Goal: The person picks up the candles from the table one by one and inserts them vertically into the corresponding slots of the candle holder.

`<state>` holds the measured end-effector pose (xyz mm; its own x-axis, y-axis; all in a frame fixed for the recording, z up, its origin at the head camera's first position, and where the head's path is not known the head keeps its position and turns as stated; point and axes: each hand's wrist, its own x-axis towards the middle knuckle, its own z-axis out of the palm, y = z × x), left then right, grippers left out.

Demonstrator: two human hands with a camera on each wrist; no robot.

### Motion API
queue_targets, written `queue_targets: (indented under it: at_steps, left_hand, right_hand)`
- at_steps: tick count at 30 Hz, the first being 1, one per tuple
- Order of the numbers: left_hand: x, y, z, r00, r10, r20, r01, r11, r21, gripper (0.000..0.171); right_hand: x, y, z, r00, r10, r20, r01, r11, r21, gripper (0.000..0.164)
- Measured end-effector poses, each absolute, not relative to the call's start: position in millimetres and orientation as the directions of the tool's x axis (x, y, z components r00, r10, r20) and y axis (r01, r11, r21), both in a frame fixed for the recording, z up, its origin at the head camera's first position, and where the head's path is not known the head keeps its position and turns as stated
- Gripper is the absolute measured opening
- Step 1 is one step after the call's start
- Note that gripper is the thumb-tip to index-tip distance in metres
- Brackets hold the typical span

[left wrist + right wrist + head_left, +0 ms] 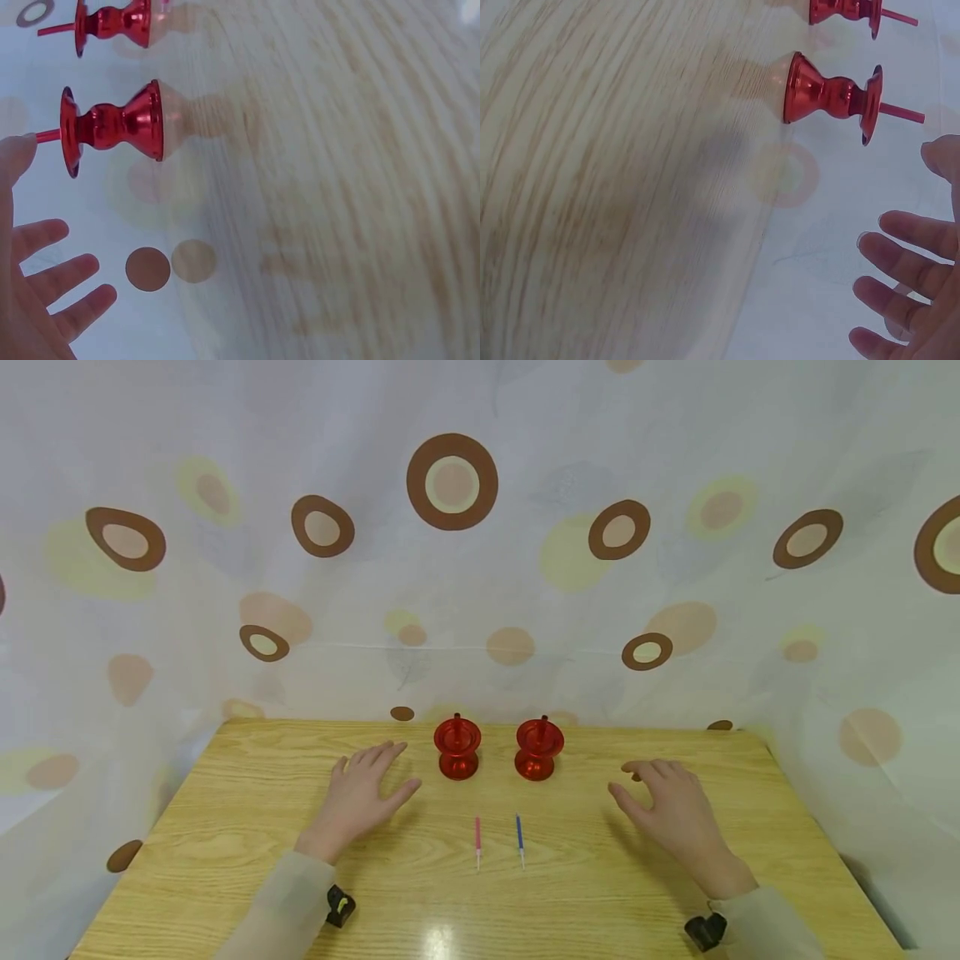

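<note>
Two shiny red metal holders with dished tops and a thin upright rod stand near the table's back edge: the left holder and the right holder. In front of them lie a pink birthday candle and a blue birthday candle, each with a white tip toward me. My left hand hovers left of the holders, fingers spread and holding nothing. Out to the right, my right hand is raised over the table with relaxed, slightly bent fingers, also holding nothing. Neither hand touches a holder or candle.
The light wooden table has its back edge close behind the holders. A white cloth with brown and pastel circles hangs behind and along both sides. A small dark device is worn on the left wrist, another on the right.
</note>
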<state>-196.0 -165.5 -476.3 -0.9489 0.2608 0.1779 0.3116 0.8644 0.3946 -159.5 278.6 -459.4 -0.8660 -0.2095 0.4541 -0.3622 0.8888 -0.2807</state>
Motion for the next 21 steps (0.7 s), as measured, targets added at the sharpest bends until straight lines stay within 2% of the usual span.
queue_targets:
  at_steps: [10, 21]
  left_hand:
    - [-195.6, -162.7, -471.4, -0.948, 0.252, 0.196, 0.314, 0.847, 0.429, 0.065]
    - [-195.0, -158.9, -471.6, -0.941, 0.263, 0.213, 0.334, 0.823, 0.459, 0.063]
  right_hand:
    - [-159.4, 274.1, -458.2, -0.841, -0.241, 0.485, -0.404, 0.876, -0.266, 0.025]
    - [-157.2, 262.0, -456.1, -0.846, -0.267, 0.461, -0.418, 0.869, -0.265, 0.024]
